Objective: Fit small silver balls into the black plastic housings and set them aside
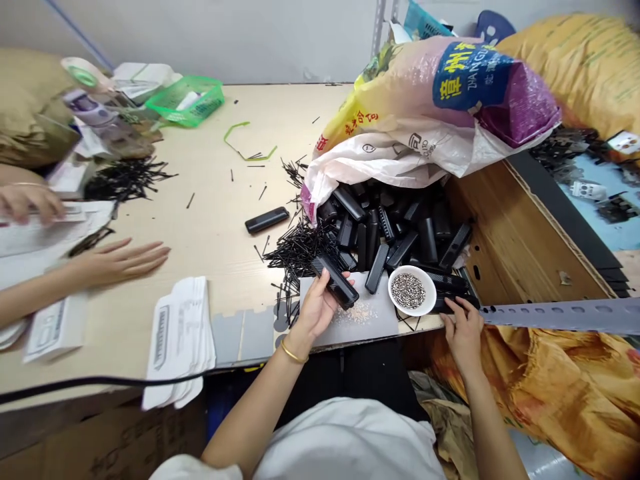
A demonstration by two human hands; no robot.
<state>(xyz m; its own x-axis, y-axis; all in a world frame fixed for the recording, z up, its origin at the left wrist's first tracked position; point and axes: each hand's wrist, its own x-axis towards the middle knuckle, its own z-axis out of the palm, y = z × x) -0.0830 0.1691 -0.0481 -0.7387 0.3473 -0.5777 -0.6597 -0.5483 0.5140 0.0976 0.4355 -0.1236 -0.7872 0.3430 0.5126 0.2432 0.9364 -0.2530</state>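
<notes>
My left hand (316, 305) is closed around a ribbed black plastic case (336, 283) above a grey board (365, 313) at the table's front edge. My right hand (463, 328) rests at the edge with its fingers on another black case (456, 302). Between the two hands stands a small white bowl (413, 290) filled with tiny metal screws. Behind the bowl a heap of black cases (395, 230) spills from a colourful printed sack (430, 110). A scatter of thin black pins (295, 250) lies just left of my left hand.
Another person's hands (117, 261) work at the far left among paper sheets and another bunch of black pins (125, 180). A stack of printed white cards (183, 333) lies near the front edge. A lone black case (267, 219), a green basket (187, 100) and a perforated metal rail (560, 315) are also here.
</notes>
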